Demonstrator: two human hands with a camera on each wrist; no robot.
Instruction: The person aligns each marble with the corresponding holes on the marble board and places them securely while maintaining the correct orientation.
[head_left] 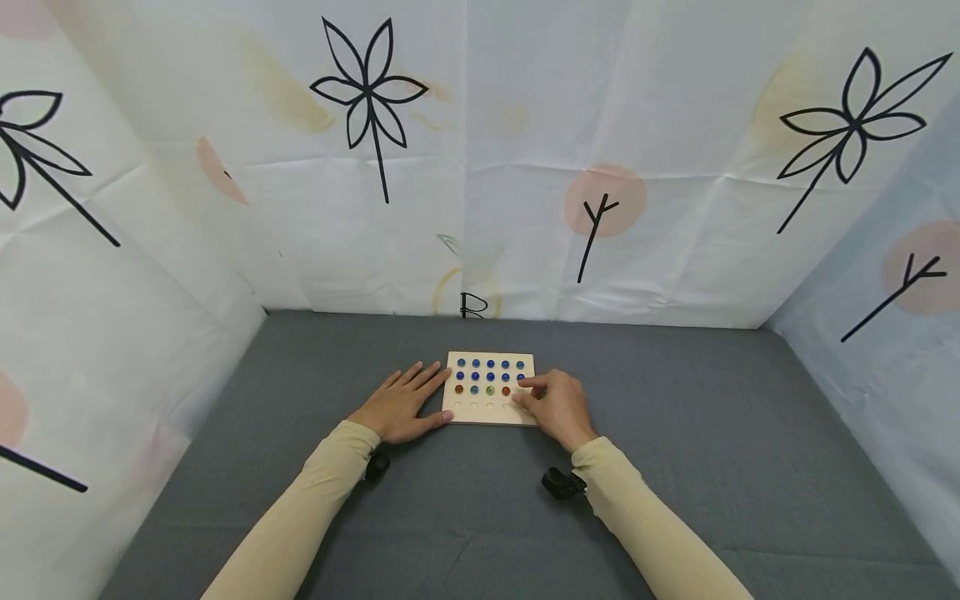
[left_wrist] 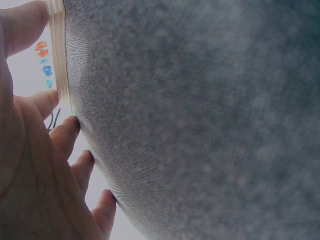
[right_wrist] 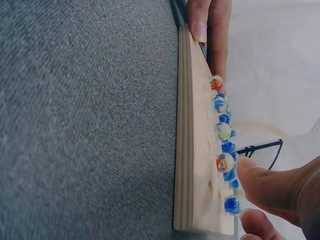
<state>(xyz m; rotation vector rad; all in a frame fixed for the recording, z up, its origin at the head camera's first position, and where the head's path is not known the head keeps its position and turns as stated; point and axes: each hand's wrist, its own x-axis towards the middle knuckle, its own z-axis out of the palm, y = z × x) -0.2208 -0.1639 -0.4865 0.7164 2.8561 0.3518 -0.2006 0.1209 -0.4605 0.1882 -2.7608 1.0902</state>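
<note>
A pale wooden board [head_left: 491, 412] with rows of round hollows lies flat on the table. Blue marbles [head_left: 491, 364] fill its two far rows. In the third row sit mixed ones, among them an orange-brown marble [head_left: 459, 389] and a green marble [head_left: 491, 390]. My left hand [head_left: 401, 404] lies palm down with fingers spread, thumb and index finger at the board's left edge. Over the right end bends my right hand [head_left: 558, 404], thumb and index finger apart. In the right wrist view, a blue marble [right_wrist: 232, 205] shows by those fingertips, beside a bare hollow [right_wrist: 218, 195].
A dark grey cloth [head_left: 465, 500] covers the table. White printed fabric walls [head_left: 510, 167] stand behind and at both sides. Each wrist carries a black camera, one under the left sleeve [head_left: 377, 465] and one by the right sleeve [head_left: 562, 483].
</note>
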